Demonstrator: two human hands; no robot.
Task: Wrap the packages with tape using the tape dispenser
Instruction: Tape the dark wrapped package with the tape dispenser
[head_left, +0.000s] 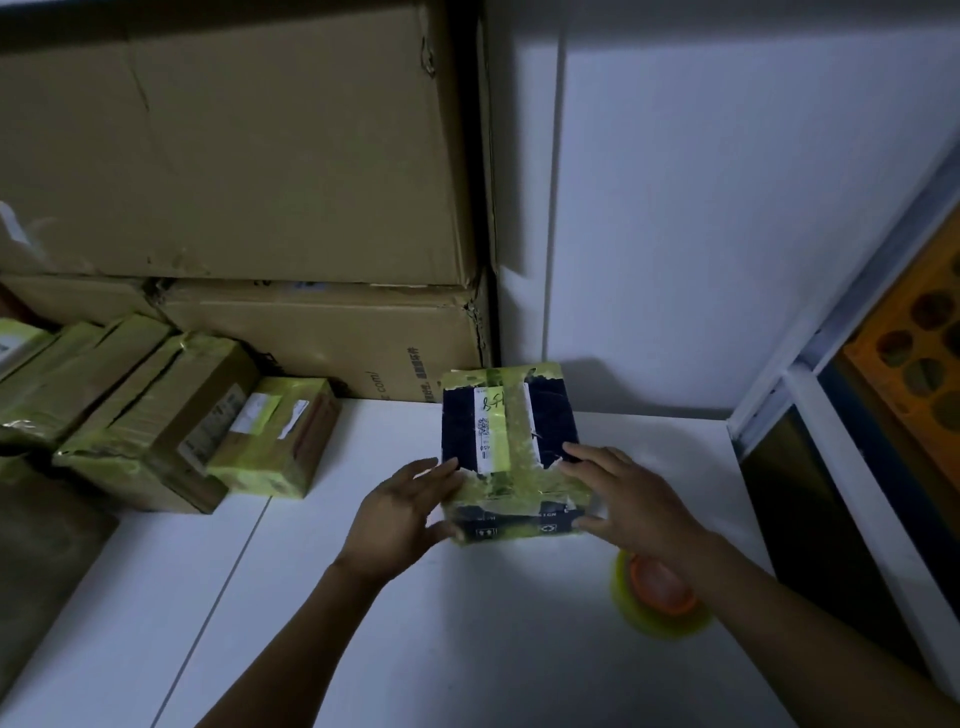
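A dark navy package (511, 447) with a white label and yellow-green tape over its top and near edge lies on the white table (363, 623). My left hand (402, 512) grips its near left corner, fingers on top and thumb on the front face. At the near right corner my right hand (631, 499) holds it the same way. The tape roll (657, 597), yellow-green with an orange core, lies on the table just behind my right wrist, partly hidden by the forearm.
Several taped brown parcels (156, 415) sit in a row at the left of the table. Two big cardboard boxes (234, 156) are stacked behind them against the white wall. A white-framed shelf (831, 389) stands at the right.
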